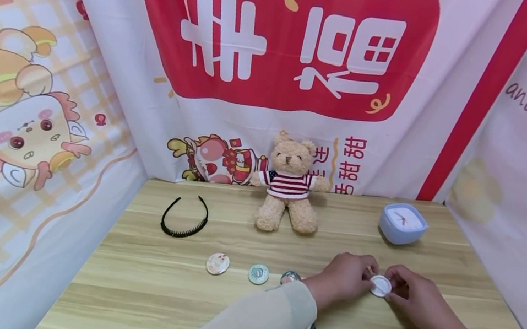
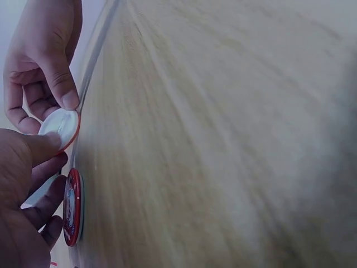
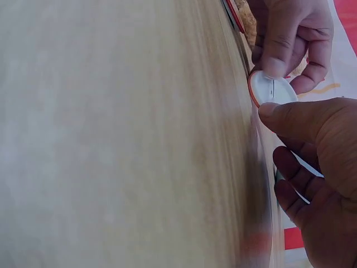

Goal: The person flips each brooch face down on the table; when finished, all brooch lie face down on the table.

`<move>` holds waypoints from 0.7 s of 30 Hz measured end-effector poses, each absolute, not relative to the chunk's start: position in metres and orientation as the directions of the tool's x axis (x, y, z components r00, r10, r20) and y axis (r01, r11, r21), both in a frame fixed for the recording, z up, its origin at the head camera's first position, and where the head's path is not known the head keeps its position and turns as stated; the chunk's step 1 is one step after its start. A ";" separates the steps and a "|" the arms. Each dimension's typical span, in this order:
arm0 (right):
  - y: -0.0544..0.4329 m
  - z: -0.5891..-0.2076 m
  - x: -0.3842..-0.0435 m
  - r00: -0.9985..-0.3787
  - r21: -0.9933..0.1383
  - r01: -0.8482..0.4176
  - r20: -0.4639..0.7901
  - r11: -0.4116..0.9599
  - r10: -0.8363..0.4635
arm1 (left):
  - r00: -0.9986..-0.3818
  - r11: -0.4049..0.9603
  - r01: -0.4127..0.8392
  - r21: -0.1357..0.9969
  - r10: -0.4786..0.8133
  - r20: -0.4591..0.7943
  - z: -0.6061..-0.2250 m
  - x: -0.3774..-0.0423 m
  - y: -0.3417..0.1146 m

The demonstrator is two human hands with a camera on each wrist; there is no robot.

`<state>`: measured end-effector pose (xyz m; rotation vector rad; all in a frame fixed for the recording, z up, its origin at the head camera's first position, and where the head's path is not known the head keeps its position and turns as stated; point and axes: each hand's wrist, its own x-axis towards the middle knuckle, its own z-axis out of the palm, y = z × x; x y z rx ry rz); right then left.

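Observation:
A round pin-back button badge [image 1: 381,286] is held just above the table, its white back and thin pin facing up. An orange-red rim shows on this badge [image 3: 273,89] in the right wrist view. My left hand [image 1: 345,276] pinches its left edge between thumb and fingers. From the other side, my right hand [image 1: 418,299] pinches the right edge. Beneath the left fingers in the left wrist view lies a red-rimmed badge [image 2: 72,206]. Close to the left forearm is a dark badge [image 1: 290,276], partly covered by it.
Further left lie a teal badge [image 1: 258,274] and a pale badge [image 1: 217,263]. A black toothed headband [image 1: 183,233] rests behind them. At the back sit a teddy bear [image 1: 289,185] in a striped shirt and a blue clock [image 1: 403,224]. Printed cloth surrounds the wooden table [image 1: 135,303].

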<state>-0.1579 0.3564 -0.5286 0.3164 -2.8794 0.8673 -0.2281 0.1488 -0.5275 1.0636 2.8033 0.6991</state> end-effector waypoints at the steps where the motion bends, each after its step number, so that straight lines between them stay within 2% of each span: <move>1: 0.357 -0.529 -0.158 -0.972 -0.532 -0.231 0.169 0.815 -0.165 | -0.753 0.654 0.621 0.432 0.650 0.100 -0.527 -0.228 0.148; 9: 0.365 -0.530 -0.157 -0.981 -0.533 -0.193 0.115 0.824 -0.156 | -0.722 0.658 0.672 0.341 0.684 0.103 -0.527 -0.225 0.150; 21: 0.375 -0.528 -0.156 -0.977 -0.507 -0.215 0.101 0.835 -0.190 | -0.715 0.664 0.682 0.308 0.694 0.087 -0.527 -0.224 0.154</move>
